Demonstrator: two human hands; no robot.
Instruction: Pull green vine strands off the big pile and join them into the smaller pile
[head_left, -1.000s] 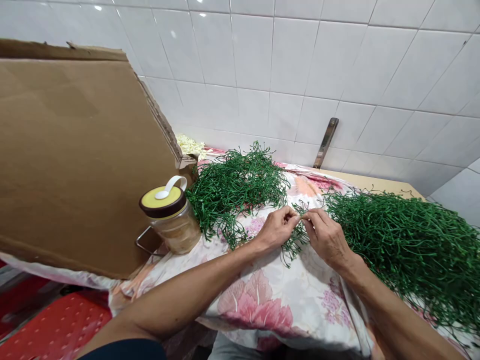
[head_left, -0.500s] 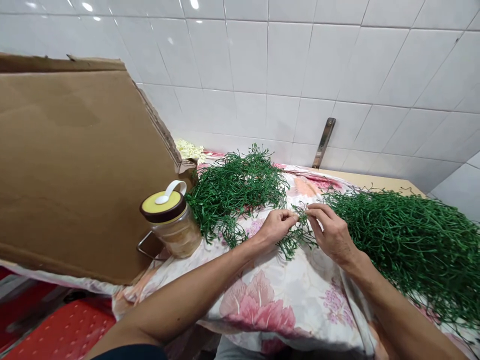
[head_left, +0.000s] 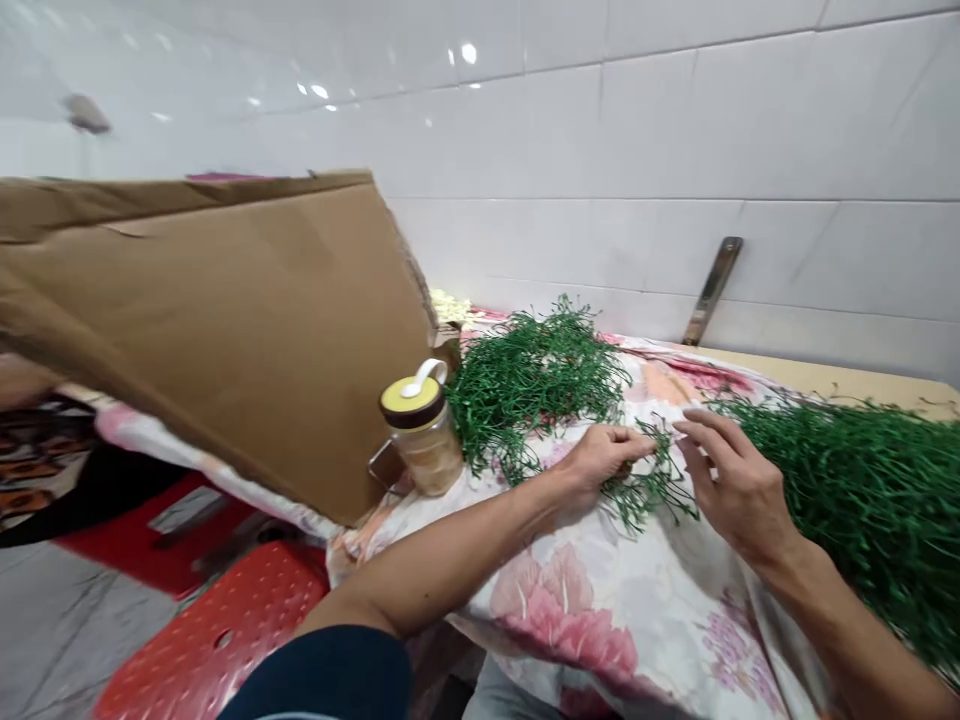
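My left hand [head_left: 606, 458] pinches a small sprig of thin green stems [head_left: 649, 490], which lies on the floral cloth [head_left: 600, 600]. My right hand [head_left: 735, 485] hovers just right of that sprig, fingers spread and holding nothing. A large mound of the same wiry green stems [head_left: 847, 490] lies beyond it, close to my right hand. A smaller green mound [head_left: 536, 385] sits ahead of my left hand. Motion blur softens my right fingers.
A glass jar [head_left: 421, 445] with a yellow and brown lid and a white handle stands beside a propped cardboard sheet [head_left: 210, 340]. Behind are pale yellow bits [head_left: 450, 308] and a tiled wall with a metal bracket [head_left: 712, 290]. A red perforated stool [head_left: 217, 630] stands below left.
The view has swung and tilted, shifting everything to the right. My right hand has parted from the sprig and opened. My left hand stays on the sprig.
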